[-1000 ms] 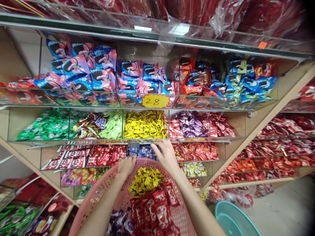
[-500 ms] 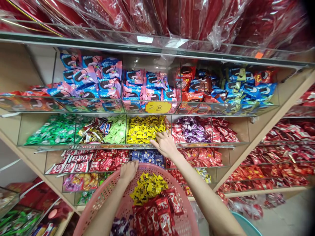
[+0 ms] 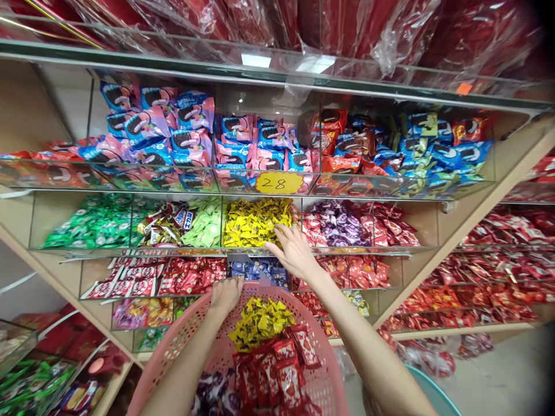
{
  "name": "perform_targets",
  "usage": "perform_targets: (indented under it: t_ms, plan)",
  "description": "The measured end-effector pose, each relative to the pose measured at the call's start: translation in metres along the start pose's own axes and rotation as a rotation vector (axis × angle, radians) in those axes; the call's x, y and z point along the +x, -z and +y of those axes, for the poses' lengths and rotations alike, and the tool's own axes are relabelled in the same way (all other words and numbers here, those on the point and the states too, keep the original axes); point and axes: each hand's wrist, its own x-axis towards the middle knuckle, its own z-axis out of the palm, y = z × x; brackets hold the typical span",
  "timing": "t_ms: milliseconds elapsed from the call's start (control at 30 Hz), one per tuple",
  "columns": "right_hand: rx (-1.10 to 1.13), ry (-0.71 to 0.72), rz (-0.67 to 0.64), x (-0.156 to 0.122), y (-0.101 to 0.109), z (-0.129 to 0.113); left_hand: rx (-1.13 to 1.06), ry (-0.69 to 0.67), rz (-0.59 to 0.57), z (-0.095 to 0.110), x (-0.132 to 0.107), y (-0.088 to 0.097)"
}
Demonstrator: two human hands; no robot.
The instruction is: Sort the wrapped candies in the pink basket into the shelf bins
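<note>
My left hand (image 3: pixel 224 295) grips the far rim of a pink plastic basket (image 3: pixel 173 352), fingers curled over the edge. The basket holds yellow wrapped candies (image 3: pixel 260 320), red packets (image 3: pixel 277 370) and purple candies (image 3: pixel 212 396). My right hand (image 3: pixel 293 252) reaches over the clear front of a shelf bin, fingers spread and resting on the pile of yellow candies (image 3: pixel 255 222). Nothing shows in its grasp.
Clear-fronted bins hold green candies (image 3: pixel 95 222), purple and red candies (image 3: pixel 347 222), cookie packs (image 3: pixel 191 141) above with a yellow "28" tag (image 3: pixel 277 183), and red bars (image 3: pixel 130 280) below. Red packets fill shelves at right (image 3: pixel 498 271). A teal tub (image 3: pixel 433 393) sits on the floor.
My right hand rose from the blue candies in the lower bin up to the yellow candy bin. The left hand stayed on the basket rim.
</note>
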Motion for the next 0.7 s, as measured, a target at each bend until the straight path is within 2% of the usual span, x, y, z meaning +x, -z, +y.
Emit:
perform_targets:
  t_ms: [167, 267, 367, 567, 700]
  plan:
    - [0.205, 0.016, -0.001, -0.026, 0.028, -0.020, 0.011, -0.021, -0.001, 0.000, 0.000, 0.000]
    - [0.349, 0.027, -0.064, -0.047, 0.032, -0.031, 0.011, -0.030, -0.014, 0.000, -0.001, 0.000]
    - [0.480, 0.002, -0.180, -0.066, 0.016, -0.031, 0.005, -0.034, -0.023, 0.000, -0.001, -0.001]
    - [0.725, -0.108, -0.419, -0.089, -0.038, -0.014, 0.004, -0.016, -0.009, 0.000, 0.000, -0.004]
    - [0.856, -0.200, -0.572, -0.097, -0.052, -0.012, 0.015, -0.009, 0.019, 0.001, 0.000, -0.002]
